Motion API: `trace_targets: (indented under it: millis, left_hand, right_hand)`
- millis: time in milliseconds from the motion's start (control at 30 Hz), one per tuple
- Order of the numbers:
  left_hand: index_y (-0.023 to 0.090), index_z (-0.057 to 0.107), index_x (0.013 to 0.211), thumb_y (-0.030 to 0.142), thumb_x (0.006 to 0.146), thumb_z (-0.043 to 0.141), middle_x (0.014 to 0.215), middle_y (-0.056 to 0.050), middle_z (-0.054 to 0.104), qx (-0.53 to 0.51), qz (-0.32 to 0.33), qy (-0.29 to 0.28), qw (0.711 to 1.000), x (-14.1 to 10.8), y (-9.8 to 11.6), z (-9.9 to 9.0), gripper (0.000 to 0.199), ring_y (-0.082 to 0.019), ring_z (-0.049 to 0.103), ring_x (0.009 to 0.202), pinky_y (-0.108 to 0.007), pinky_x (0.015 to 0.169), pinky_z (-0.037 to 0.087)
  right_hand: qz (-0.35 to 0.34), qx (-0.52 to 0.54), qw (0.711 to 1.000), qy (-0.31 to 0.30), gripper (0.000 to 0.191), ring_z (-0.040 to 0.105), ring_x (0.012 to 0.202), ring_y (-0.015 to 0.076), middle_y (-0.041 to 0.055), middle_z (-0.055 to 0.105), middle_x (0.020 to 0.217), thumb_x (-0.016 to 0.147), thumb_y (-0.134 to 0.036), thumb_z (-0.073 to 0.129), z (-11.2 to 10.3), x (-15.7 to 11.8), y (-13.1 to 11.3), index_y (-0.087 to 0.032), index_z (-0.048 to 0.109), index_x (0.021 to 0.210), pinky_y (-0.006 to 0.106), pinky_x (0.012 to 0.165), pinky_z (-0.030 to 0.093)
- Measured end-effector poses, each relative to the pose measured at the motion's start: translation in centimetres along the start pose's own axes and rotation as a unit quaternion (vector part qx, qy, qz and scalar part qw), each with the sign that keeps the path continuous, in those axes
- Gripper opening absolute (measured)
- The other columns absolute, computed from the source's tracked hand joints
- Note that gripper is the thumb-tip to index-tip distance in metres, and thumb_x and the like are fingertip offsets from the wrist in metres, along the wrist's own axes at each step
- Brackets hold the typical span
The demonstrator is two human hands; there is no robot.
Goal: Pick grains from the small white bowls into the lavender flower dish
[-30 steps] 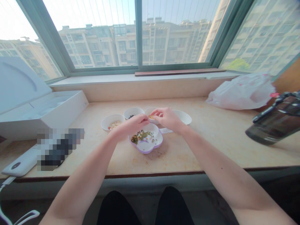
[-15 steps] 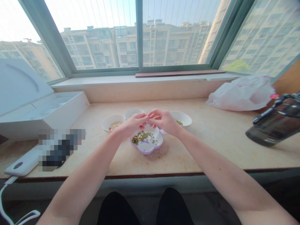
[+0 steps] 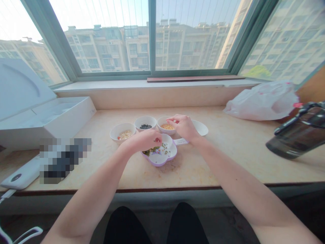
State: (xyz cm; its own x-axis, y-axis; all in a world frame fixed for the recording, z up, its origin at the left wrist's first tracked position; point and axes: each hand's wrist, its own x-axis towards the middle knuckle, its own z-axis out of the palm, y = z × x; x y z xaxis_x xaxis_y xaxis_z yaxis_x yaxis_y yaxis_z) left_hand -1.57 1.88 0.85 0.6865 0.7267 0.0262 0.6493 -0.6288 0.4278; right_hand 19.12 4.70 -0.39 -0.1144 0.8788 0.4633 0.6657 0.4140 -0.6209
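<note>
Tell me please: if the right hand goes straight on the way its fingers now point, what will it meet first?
The right hand points left, and its fingers would probably meet the rim of the small white bowl holding yellow grains first. Their height above the bowl is hard to judge from this view.

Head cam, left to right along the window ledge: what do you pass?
White open box, bowl of pale grains, bowl of black beans, bowl of yellow grains, white bowl, white plastic bag, dark drink bottle
</note>
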Motion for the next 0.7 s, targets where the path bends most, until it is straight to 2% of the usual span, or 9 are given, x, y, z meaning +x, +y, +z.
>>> trace_targets:
  millis: [67,233,567,700]
  left_hand:
    - [0.017,0.071,0.08,0.017,0.084,0.063,0.089,-0.003,0.068,0.02,0.012,-0.036,0.999,-0.1,-0.1,0.3,0.009,-0.017,0.059,0.08,-0.03,0.075,0.043]
    - [0.016,0.069,0.075,0.011,0.083,0.065,0.088,-0.004,0.066,0.027,0.017,-0.063,0.998,0.1,0.1,0.8,0.011,-0.017,0.059,0.078,-0.031,0.075,0.044]
    - [0.016,0.066,0.076,0.018,0.093,0.055,0.094,-0.01,0.066,0.125,0.06,-0.061,0.989,0.3,-0.2,2.0,0.02,-0.022,0.059,0.09,-0.035,0.086,0.046]
    - [0.016,0.064,0.075,0.018,0.093,0.056,0.093,-0.009,0.065,0.122,0.045,-0.074,0.989,0.1,0.2,1.6,0.02,-0.021,0.059,0.089,-0.034,0.084,0.045]
  right_hand:
    - [-0.006,-0.051,0.999,-0.001,0.023,0.066,0.083,0.0181,0.0077,0.078,0.1,0.092,-0.026,0.061,-0.2,0.3,0.3,-0.018,0.081,0.101,0.03,0.084,0.049]
    - [-0.001,-0.094,0.996,0.007,0.03,0.067,0.088,0.0194,0.0093,0.076,0.106,0.093,-0.026,0.06,-0.3,0.5,0.7,-0.016,0.077,0.115,0.031,0.089,0.049]
    - [-0.011,-0.066,0.998,-0.015,0.023,0.066,0.083,0.0177,0.0078,0.074,0.107,0.091,-0.027,0.065,-0.1,-0.1,0.3,-0.018,0.077,0.108,0.032,0.088,0.05]
    - [-0.021,-0.065,0.997,-0.043,0.02,0.066,0.082,0.0173,0.007,0.074,0.105,0.091,-0.027,0.065,-0.2,-0.4,-0.2,-0.019,0.077,0.104,0.032,0.086,0.05]
